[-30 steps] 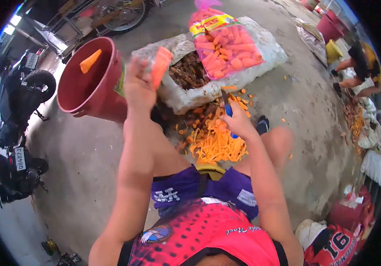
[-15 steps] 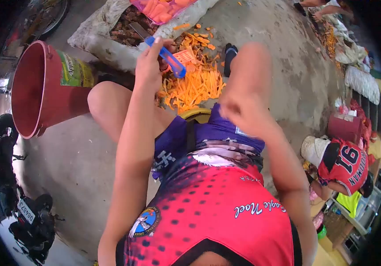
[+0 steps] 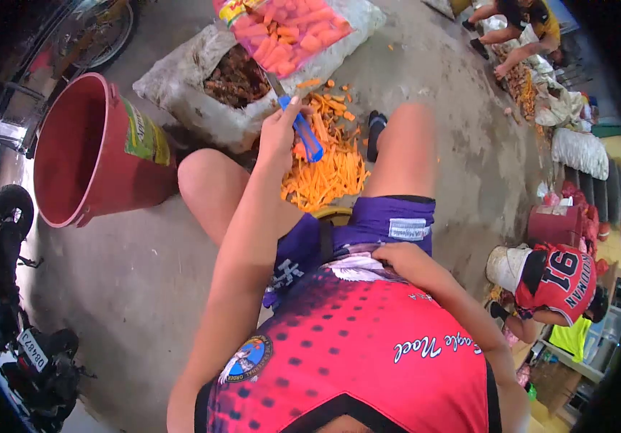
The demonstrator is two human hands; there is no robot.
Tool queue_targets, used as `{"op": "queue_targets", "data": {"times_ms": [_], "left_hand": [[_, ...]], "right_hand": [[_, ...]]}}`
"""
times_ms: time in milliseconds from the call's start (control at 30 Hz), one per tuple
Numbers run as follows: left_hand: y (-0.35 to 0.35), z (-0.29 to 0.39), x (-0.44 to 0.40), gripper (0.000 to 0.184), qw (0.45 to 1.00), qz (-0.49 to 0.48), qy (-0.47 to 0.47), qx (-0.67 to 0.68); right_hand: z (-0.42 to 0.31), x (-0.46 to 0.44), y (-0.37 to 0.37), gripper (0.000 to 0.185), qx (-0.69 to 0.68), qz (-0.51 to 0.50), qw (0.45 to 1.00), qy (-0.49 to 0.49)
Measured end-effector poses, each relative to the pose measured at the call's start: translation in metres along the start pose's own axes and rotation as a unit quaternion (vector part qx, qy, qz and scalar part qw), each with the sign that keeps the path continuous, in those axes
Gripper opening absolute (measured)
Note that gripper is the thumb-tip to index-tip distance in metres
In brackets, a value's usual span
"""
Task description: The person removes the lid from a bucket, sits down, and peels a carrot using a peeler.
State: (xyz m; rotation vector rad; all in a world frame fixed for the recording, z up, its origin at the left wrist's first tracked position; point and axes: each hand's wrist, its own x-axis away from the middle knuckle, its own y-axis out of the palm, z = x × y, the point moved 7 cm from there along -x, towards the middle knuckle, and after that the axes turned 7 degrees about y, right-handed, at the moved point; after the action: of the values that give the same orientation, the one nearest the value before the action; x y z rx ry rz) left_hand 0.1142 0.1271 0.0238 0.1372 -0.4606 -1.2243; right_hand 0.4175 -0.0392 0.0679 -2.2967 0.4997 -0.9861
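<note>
My left hand (image 3: 280, 133) is closed round a knife (image 3: 302, 130) with a blue handle, its grey blade pointing up and away from me. Beneath it lies a heap of orange carrot peelings (image 3: 328, 173) between my legs, with small carrot pieces at its far end. My right hand (image 3: 405, 261) is at my waist, fingers curled into the hem of my red and black shirt (image 3: 368, 317); its fingertips are partly hidden. A pink clear bag of peeled carrots (image 3: 292, 36) lies just beyond the knife.
An open white sack (image 3: 173, 76) holds dark brown matter. A large red bucket (image 3: 72, 151) stands tilted in view at left, near parked motorcycles (image 3: 36, 350). At right sits a person in a red jersey (image 3: 559, 281); another person (image 3: 516, 32) reaches toward a pile farther off.
My right hand has come back from over my right thigh to the shirt hem. The view has shifted, showing more of the carrot bag. My left hand keeps hold of the knife.
</note>
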Motion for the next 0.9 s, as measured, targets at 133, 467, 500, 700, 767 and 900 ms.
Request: {"op": "queue_targets", "data": {"times_ms": [133,467,500,700,767,900], "left_hand": [[-0.002,0.005,-0.001,0.042,1.0,0.012,0.005,0.019],[-0.024,0.013,-0.001,0.04,0.998,0.046,-0.017,0.037],[-0.025,0.012,-0.003,0.04,0.998,0.051,-0.017,0.034],[-0.018,0.003,-0.012,0.041,0.998,0.053,-0.004,0.02],[-0.015,0.004,-0.014,0.041,0.999,0.048,-0.007,0.018],[-0.013,0.004,-0.017,0.043,0.999,0.042,0.004,-0.032]], "right_hand": [[-0.019,-0.001,-0.016,0.034,-0.078,-0.09,0.992,0.051],[-0.026,-0.006,-0.041,0.025,-0.047,-0.01,0.996,0.069],[-0.032,-0.004,-0.05,0.024,-0.044,-0.011,0.997,0.059],[-0.016,-0.025,-0.04,0.019,0.002,0.061,0.998,0.027],[0.007,-0.039,-0.03,0.02,0.024,0.054,0.998,0.03],[-0.002,-0.03,-0.037,0.028,0.098,-0.143,0.984,0.051]]}}
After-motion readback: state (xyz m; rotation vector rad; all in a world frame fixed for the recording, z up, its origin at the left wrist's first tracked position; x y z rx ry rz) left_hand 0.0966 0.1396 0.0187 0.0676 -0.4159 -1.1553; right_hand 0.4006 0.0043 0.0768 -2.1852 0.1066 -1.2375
